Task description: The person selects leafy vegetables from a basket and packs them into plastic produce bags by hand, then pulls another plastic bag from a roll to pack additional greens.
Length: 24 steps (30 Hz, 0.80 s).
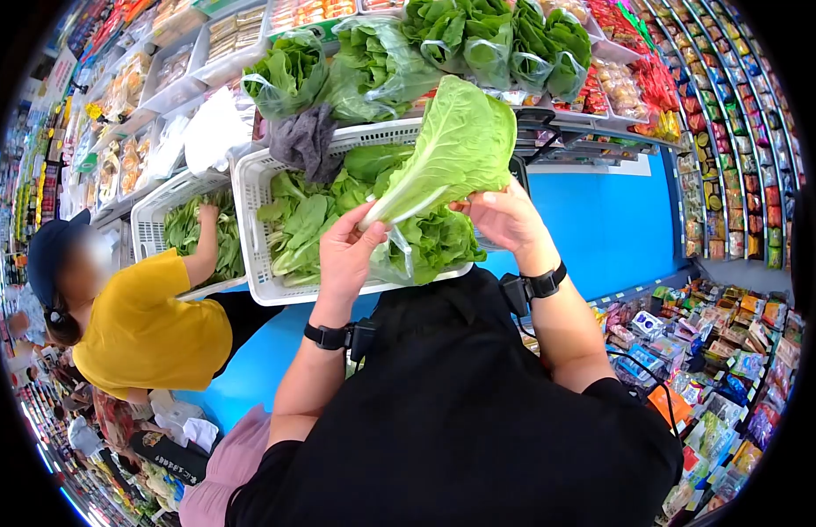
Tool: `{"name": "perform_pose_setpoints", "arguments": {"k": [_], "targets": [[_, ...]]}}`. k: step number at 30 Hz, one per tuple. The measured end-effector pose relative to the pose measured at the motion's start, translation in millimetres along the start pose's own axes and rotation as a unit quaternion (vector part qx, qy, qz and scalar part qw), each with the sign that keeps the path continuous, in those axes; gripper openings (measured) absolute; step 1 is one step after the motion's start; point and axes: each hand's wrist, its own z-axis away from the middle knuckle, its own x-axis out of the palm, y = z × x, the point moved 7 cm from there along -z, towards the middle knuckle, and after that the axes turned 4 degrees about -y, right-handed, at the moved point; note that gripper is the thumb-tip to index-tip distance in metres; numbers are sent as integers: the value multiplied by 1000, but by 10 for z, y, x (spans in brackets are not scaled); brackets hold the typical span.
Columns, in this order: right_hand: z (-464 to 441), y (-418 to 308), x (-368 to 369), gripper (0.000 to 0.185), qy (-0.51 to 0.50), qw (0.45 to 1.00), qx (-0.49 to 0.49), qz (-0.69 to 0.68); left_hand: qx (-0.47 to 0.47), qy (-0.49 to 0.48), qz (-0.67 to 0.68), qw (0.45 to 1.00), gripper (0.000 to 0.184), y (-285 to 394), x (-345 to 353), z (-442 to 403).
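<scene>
A large pale-green lettuce [460, 145] with a white rib is held up in front of me, its stem end pointing down to the left. My left hand [348, 250] is closed on that stem end between thumb and fingers. At the lower right edge of the leaves, my right hand [504, 218] is closed on the lettuce, its fingertips partly hidden. Just below both hands stands a white plastic crate [258, 224] filled with leafy greens [298, 228]. Some clear plastic wrap [397, 255] lies over the greens near my left hand.
A person in a yellow shirt [148, 329] reaches into a neighbouring crate of greens [181, 230] on the left. Bagged lettuces [373, 66] line the display behind my crate. A grey cloth [305, 143] drapes over the crate's back rim. Packed shelves [733, 132] rise at right.
</scene>
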Motion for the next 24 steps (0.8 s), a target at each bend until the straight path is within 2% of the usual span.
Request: {"name": "perform_pose_setpoints", "arguments": {"k": [5,7,9,12,14,16,17,19,20,22,23,24], "targets": [[-10,-314,-277,60,-33,999,-36,11,3,7,-37,999,35,28,-206,-40],[14,-415,-259,59,-15,998,-51,40,117,-7,-50,992,33,255,-181,-42],[33,-494,-197,58,5,995,-65,69,146,12,-73,987,31,340,-194,-16],[49,-456,-89,64,35,993,-34,110,202,49,-131,969,27,479,-177,29],[93,-392,-101,67,13,987,-37,155,230,67,-167,956,26,561,-150,67],[167,-215,-159,73,-15,998,28,-61,249,97,-249,931,24,637,-120,123],[187,-217,-212,73,-15,998,28,-61,249,97,-249,931,24,645,-113,136],[218,-161,-211,93,-53,978,87,-180,262,104,-273,920,23,671,-100,167],[225,-155,-228,93,-53,978,88,-179,262,105,-273,920,23,663,-95,161],[261,-132,-177,93,-73,970,100,-209,324,79,-253,908,22,700,-30,185],[298,-103,-235,76,-14,973,124,-194,323,81,-253,908,22,695,-28,172],[285,-126,-211,76,-14,973,127,-194,334,64,-265,902,22,716,14,161]]}}
